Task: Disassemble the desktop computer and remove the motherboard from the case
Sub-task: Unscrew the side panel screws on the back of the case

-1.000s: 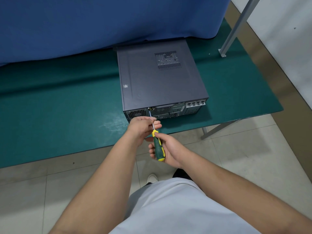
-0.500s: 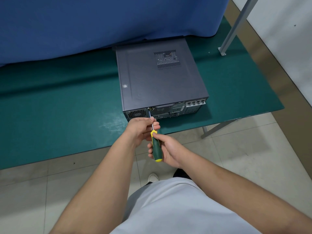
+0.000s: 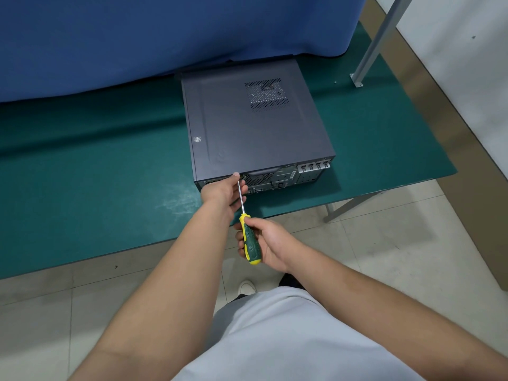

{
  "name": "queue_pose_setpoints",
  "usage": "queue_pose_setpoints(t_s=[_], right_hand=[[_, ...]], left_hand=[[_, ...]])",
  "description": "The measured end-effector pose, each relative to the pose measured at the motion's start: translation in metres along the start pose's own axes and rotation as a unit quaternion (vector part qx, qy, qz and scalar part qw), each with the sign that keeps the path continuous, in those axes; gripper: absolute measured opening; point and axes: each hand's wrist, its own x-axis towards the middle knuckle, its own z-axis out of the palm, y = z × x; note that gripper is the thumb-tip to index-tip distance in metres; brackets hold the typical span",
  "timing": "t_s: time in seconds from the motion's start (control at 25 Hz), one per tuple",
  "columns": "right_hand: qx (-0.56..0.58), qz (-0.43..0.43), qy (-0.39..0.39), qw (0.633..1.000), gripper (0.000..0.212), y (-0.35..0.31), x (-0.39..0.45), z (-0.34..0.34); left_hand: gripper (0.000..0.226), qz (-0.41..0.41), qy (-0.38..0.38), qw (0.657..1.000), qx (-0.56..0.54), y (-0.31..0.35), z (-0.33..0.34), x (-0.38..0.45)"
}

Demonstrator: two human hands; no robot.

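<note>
Head view, case (image 3: 255,127) near table (image 3: 82,188) edge

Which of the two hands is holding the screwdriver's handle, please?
The right hand grips the green-and-yellow screwdriver handle; the left hand steadies its shaft at the computer case.

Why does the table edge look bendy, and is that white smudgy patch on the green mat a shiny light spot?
Head view: the wide-angle lens bows the green mat's near edge; the pale patch beside the left hand looks more like scuffing than glare, though I can't be sure; the computer case casts a soft shadow to its right; everything looks fairly sharp.
</note>
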Motion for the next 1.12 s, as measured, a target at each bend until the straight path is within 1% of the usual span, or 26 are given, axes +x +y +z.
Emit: queue_pose_setpoints(t_s=[0.2, 0.32, 0.48, 0.72, 0.84, 0.92, 1.04, 1.12], right_hand=[[-0.014, -0.027, 0.008, 1.000, 0.021, 0.003, 0.003, -0.004], [-0.026, -0.046, 0.012, 0.999, 0.016, 0.003, 0.002, -0.007], [-0.031, -0.056, 0.030, 0.997, 0.006, 0.004, 0.004, -0.009], [-0.071, -0.085, 0.037, 0.993, 0.013, 0.004, 0.004, -0.015], [-0.113, -0.125, 0.058, 0.984, 0.014, -0.009, 0.003, -0.022], [-0.145, -0.152, 0.072, 0.975, 0.014, -0.019, 0.001, -0.026], [-0.155, -0.198, 0.093, 0.963, 0.013, -0.037, 0.001, -0.026], [-0.153, -0.234, 0.114, 0.953, 0.014, -0.056, 0.002, -0.026]], left_hand=[[0.013, 0.021, 0.026, 0.999, -0.022, -0.006, 0.012, 0.001], [0.012, 0.033, 0.043, 0.998, -0.022, -0.010, 0.013, 0.002], [0.013, 0.032, 0.047, 0.998, -0.021, -0.011, 0.014, 0.001], [0.018, 0.056, 0.038, 0.997, -0.034, -0.010, 0.009, -0.005], [0.022, 0.089, 0.006, 0.994, -0.062, 0.003, 0.006, -0.008], [0.018, 0.118, -0.016, 0.991, -0.062, 0.011, 0.004, -0.008], [0.010, 0.172, -0.036, 0.984, -0.002, 0.012, 0.002, -0.012], [0.007, 0.219, -0.051, 0.973, 0.053, 0.006, 0.003, -0.011]])
